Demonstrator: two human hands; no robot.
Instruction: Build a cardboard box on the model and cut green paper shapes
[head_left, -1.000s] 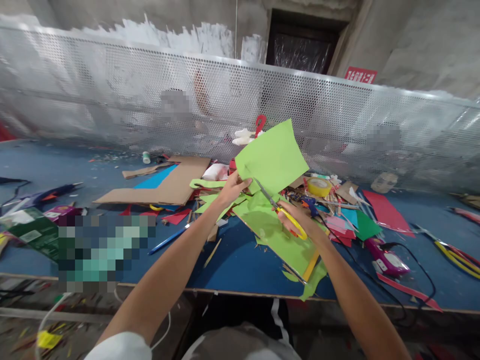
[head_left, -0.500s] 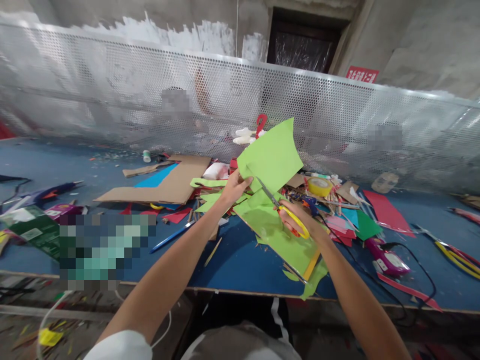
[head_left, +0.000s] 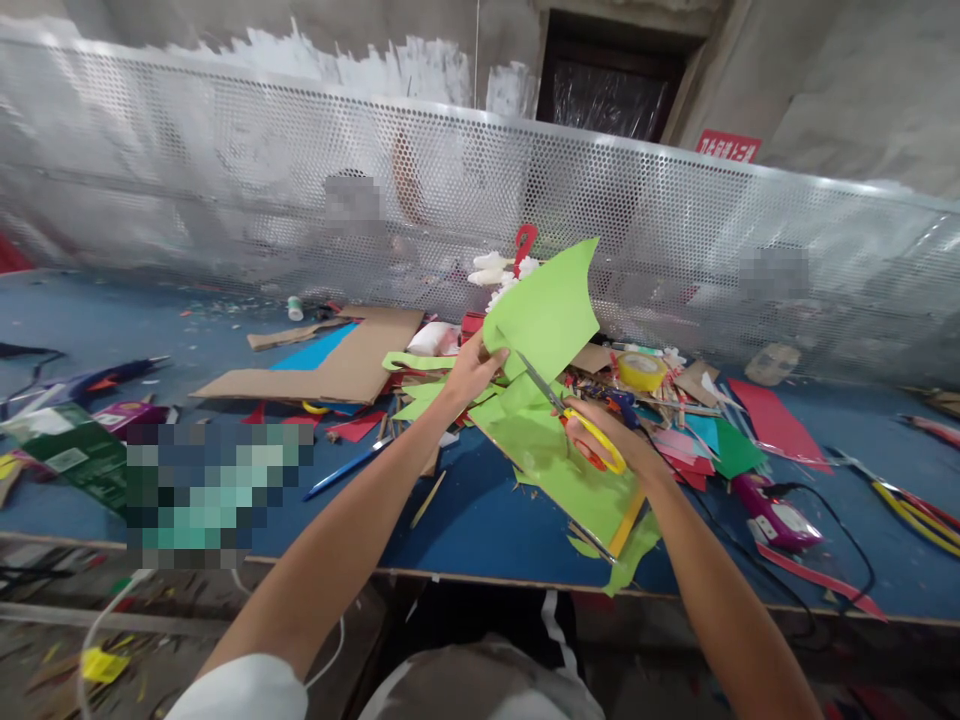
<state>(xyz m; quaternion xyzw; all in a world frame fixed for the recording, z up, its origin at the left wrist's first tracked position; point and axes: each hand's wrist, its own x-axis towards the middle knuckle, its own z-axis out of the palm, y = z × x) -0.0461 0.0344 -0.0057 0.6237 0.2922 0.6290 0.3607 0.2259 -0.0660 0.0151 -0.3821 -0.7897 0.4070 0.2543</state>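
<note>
My left hand (head_left: 477, 366) pinches the lower left edge of a light green paper sheet (head_left: 551, 300), held up above the table. In my right hand (head_left: 600, 432) is a pair of scissors (head_left: 609, 450) with yellow and orange handles. Their blades point up and left into the lower part of the sheet, close to my left fingertips. Under both hands lie more green sheets and offcuts (head_left: 540, 450), some partly covered by my right hand. My fingers inside the scissor handles are partly hidden.
Brown cardboard (head_left: 352, 360) lies to the left, a blue pen (head_left: 346, 470) nearer. Yellow tape (head_left: 642, 372), coloured paper scraps and a purple device (head_left: 776, 512) with a black cable are on the right, with pliers (head_left: 911, 505) beyond. A perforated metal screen (head_left: 450, 190) stands along the back.
The green sheet has bent and tilted slightly to the right. The scissors and my right hand have shifted a little rightward; my left hand keeps its grip on the sheet.
</note>
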